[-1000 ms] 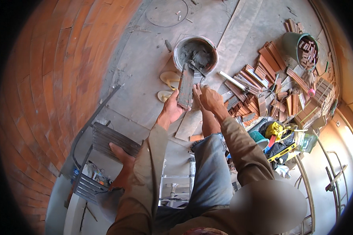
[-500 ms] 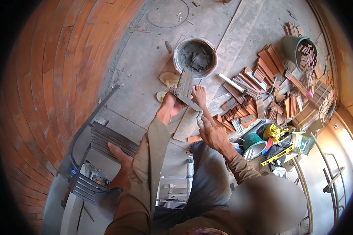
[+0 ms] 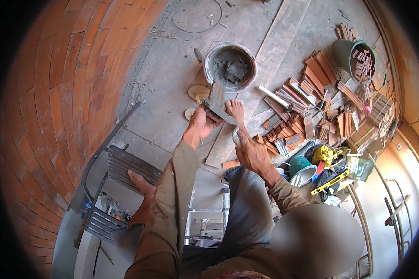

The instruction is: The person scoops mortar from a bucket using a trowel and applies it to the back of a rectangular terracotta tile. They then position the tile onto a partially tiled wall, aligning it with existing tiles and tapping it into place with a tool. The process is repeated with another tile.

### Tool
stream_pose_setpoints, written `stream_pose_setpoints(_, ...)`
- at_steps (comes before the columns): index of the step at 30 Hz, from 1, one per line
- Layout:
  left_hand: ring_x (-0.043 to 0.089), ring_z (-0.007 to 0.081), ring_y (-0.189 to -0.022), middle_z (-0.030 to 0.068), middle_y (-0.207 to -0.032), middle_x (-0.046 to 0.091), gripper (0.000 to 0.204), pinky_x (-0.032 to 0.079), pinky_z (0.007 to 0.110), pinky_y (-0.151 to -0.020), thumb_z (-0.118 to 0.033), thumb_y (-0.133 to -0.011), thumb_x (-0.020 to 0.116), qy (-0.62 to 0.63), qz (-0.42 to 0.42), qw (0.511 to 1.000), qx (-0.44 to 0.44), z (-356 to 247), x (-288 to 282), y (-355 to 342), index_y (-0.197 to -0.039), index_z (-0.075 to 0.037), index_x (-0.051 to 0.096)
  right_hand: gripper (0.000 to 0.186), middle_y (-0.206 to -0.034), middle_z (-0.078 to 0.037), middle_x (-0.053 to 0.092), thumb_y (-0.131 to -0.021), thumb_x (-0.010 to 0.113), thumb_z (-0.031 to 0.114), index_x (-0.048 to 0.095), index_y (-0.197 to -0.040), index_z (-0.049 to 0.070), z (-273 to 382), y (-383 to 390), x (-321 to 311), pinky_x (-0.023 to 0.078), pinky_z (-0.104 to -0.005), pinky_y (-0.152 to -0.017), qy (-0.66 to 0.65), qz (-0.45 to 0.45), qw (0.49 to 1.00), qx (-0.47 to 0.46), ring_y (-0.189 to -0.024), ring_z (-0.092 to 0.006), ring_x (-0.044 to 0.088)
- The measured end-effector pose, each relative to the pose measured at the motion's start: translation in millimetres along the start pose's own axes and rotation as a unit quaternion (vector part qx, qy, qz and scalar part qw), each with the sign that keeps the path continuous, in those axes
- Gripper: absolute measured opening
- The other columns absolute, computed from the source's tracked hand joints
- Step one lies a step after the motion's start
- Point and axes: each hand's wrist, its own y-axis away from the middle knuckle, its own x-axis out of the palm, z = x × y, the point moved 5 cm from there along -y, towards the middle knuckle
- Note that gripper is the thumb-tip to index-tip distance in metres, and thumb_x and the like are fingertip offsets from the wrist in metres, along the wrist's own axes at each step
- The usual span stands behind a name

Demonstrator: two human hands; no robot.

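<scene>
My left hand [image 3: 201, 124] holds the near end of a narrow brick tile [image 3: 217, 94], its upper face smeared with grey mortar. The far end of the tile points at a bucket [image 3: 207, 69] of wet mortar [image 3: 232, 69]. In my right hand [image 3: 254, 157] is the mortar-coated handle of a trowel [image 3: 226, 116]. Its blade lies across the tile's near part, just over my left fingers, which it partly hides. Both hands are between my knees and the bucket.
A brick-clad wall [image 3: 56, 107] rises at the left. Stacks of brick strips [image 3: 291, 132] cover the right floor, near a tipped green bucket [image 3: 344, 53] of pieces. A yellow spirit level [image 3: 329, 182] lies among tools. One bare foot rests on a dark slatted chair [image 3: 132, 166]; sandals [image 3: 198, 92] lie by the bucket.
The trowel blade has shifted slightly away from me along the tile, and my right hand has moved a little with it. My left hand keeps its hold.
</scene>
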Motion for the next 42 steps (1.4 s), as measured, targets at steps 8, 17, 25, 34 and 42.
stream_pose_setpoints(8, 0.061, 0.0275, -0.094, 0.0134, -0.115, 0.062, 0.050, 0.049, 0.042, -0.070, -0.045, -0.105, 0.033, 0.039, 0.070, 0.996, -0.048, 17, -4, 19, -0.131, -0.005, 0.050, 0.045, -0.090, -0.025, 0.068, -0.091, 0.054, 0.027, 0.048, -0.129, 0.004, -77, -67, 47, 0.052, -0.0505, -0.066, 0.040, 0.050, 0.990, 0.126, -0.079, -0.0415, 0.068)
stream_pose_setpoints(17, 0.059, 0.0147, -0.072, 0.0062, -0.091, 0.060, 0.051, 0.050, 0.034, -0.058, -0.046, -0.101, 0.046, -0.367, -0.012, 0.929, 0.040, 4, -27, 21, -0.124, -0.003, 0.059, 0.058, -0.102, -0.029, 0.067, -0.096, 0.047, 0.043, 0.044, -0.137, 0.002, -65, -91, 23, 0.055, -0.0489, -0.070, 0.064, 0.024, 0.994, 0.089, -0.082, -0.0405, 0.069)
stream_pose_setpoints(25, 0.054, 0.0108, -0.068, 0.0033, -0.077, 0.057, 0.045, 0.049, 0.030, -0.055, -0.038, -0.097, 0.053, -0.544, -0.069, 0.828, 0.118, -24, -16, 23, -0.115, 0.002, 0.066, 0.057, -0.089, -0.022, 0.066, -0.095, 0.055, 0.031, 0.038, -0.144, 0.008, -21, -16, 30, 0.051, -0.0512, -0.059, 0.058, 0.027, 0.997, 0.053, -0.068, -0.0408, 0.065)
stream_pose_setpoints(34, 0.065, 0.0261, -0.087, 0.0139, -0.100, 0.069, 0.041, 0.051, 0.038, -0.072, -0.036, -0.098, 0.051, -0.436, -0.035, 0.898, 0.042, 2, -17, 37, -0.112, 0.000, 0.064, 0.051, -0.106, -0.027, 0.066, -0.094, 0.055, 0.037, 0.048, -0.132, 0.003, -90, -111, 46, 0.054, -0.0471, -0.078, 0.039, 0.058, 0.974, 0.215, -0.095, -0.0429, 0.066)
stream_pose_setpoints(42, 0.060, 0.0287, -0.103, 0.0196, -0.121, 0.059, 0.058, 0.054, 0.038, -0.080, -0.041, -0.098, 0.044, 0.096, 0.097, 0.990, -0.025, 20, -29, 27, -0.138, 0.001, 0.045, 0.048, -0.085, -0.020, 0.067, -0.097, 0.055, 0.042, 0.056, -0.118, -0.001, -95, -76, 29, 0.052, -0.0442, -0.070, -0.168, -0.004, 0.983, 0.074, -0.076, -0.0360, 0.066)
